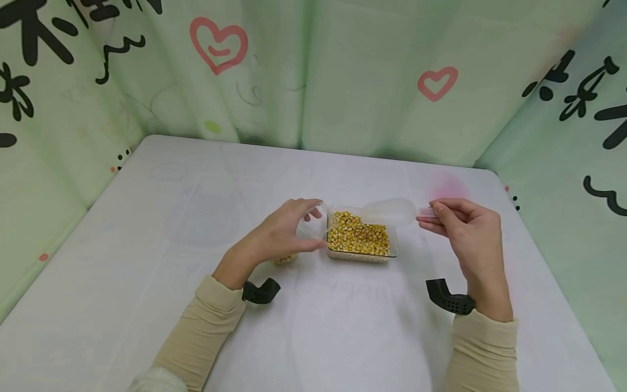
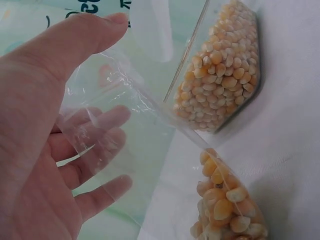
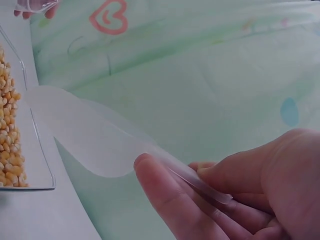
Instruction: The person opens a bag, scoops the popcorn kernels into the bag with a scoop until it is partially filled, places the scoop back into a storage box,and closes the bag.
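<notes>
My left hand [image 1: 274, 231] holds a clear plastic bag [image 2: 142, 102] by its mouth, thumb and fingers spread wide around it. Corn kernels [image 2: 225, 207] lie in the bottom of this bag, close to the tabletop. Right beside it stands a clear rectangular container [image 1: 362, 258] filled with yellow corn kernels [image 1: 355, 234]. On the other side, my right hand [image 1: 467, 231] pinches the handle of a translucent white scoop [image 1: 389, 211] between thumb and fingers. The scoop's bowl hangs over the container's right part, and no kernels can be made out in it.
A table with a white cloth [image 1: 147, 234] lies beneath everything. Light green curtains [image 1: 352, 71] with printed hearts and black marks hang behind the table and along both sides. A black wrist mount [image 1: 262, 291] sits on the left wrist, another black mount [image 1: 449, 298] on the right.
</notes>
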Motion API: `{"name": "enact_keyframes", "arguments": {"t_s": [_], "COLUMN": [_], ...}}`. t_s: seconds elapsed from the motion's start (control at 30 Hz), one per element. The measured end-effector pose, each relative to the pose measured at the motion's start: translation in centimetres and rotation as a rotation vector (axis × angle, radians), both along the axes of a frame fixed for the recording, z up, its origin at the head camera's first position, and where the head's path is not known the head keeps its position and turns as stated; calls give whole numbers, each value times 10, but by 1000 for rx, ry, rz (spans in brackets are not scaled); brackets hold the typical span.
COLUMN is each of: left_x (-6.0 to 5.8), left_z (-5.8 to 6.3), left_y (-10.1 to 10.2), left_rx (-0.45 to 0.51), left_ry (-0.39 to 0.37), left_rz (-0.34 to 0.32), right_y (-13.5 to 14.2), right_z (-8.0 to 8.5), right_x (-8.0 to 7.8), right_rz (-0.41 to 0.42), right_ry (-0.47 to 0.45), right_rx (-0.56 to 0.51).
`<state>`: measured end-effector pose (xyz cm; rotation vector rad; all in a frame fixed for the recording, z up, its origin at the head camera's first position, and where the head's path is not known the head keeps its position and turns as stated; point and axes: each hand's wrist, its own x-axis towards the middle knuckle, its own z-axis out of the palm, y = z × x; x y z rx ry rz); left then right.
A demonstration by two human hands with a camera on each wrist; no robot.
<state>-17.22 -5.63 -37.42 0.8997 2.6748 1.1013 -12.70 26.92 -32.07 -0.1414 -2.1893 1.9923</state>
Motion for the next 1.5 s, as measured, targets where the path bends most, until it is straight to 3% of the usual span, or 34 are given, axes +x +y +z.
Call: {"name": "enact_keyframes", "arguments": {"t_s": [0.37, 0.67, 1.17, 1.5], "left_x": [0, -1, -7, -4], "left_z": [3, 6, 12, 23], "left_y": [-1, -8, -25, -36], "left_rx": [17, 16, 15, 11], "left_ry": [19, 55, 83, 67], "left_rz": [32, 62, 134, 163], "right_y": [4, 2, 2, 0], "right_z": [-3, -3, 0, 0], "right_x": [-1, -1, 0, 0], "right_rz": [-42, -81, -110, -113], "right_ry": [-18, -45, -66, -38], "right_rx": [146, 404, 459, 481]}}
